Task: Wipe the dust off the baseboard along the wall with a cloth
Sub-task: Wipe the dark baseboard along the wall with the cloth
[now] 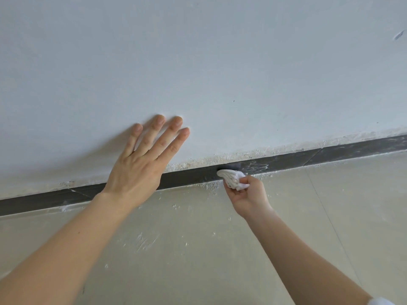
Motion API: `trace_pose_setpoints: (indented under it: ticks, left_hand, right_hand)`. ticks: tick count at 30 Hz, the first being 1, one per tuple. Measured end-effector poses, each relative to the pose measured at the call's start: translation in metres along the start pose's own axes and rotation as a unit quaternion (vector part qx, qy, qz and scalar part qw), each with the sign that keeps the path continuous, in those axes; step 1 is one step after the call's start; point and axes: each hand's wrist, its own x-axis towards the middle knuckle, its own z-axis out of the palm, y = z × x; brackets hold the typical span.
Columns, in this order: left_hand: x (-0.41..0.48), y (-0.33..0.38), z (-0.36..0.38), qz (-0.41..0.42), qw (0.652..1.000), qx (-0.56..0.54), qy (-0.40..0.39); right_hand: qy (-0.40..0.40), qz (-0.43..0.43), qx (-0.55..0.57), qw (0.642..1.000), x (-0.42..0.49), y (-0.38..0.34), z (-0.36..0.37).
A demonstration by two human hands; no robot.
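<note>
Rightward the dark grey baseboard strip (pixel 352 149) lies open. Leftward, the left hand (pixel 136 172), flat on the white wall (pixel 220 62), overlaps it.

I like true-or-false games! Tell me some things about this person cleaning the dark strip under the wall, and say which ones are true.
1. The right hand holds a cloth against the dark baseboard. True.
2. The left hand grips a brush. False: it lies flat on the wall, fingers spread, holding nothing.
3. The cloth is blue. False: it is white.
4. White dust specks lie on the floor by the baseboard. True.
</note>
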Motion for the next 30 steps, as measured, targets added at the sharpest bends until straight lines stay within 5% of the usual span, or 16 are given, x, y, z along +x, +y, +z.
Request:
trace_pose_setpoints:
  ticks: [6,14,26,30]
  left_hand:
    - [0.013,0.026,0.009,-0.005,1.000,0.001,0.011]
    - [0.033,0.063,0.029,-0.019,0.999,0.017,0.032]
    - [0.029,0.057,0.041,-0.020,0.999,-0.014,0.048]
    - [0.030,0.057,0.040,-0.020,0.999,-0.028,0.043]
  right_hand:
    - [0.011,-0.042,0.139,0.989,0.000,-0.034,-0.031]
    - [-0.010,0.068,-0.026,0.997,0.005,0.008,-0.020]
    - [0.064,-0.113,0.085,0.988,0.017,-0.098,-0.062]
    - [0.062,-0.082,0.048,0.994,0.010,-0.083,-0.062]
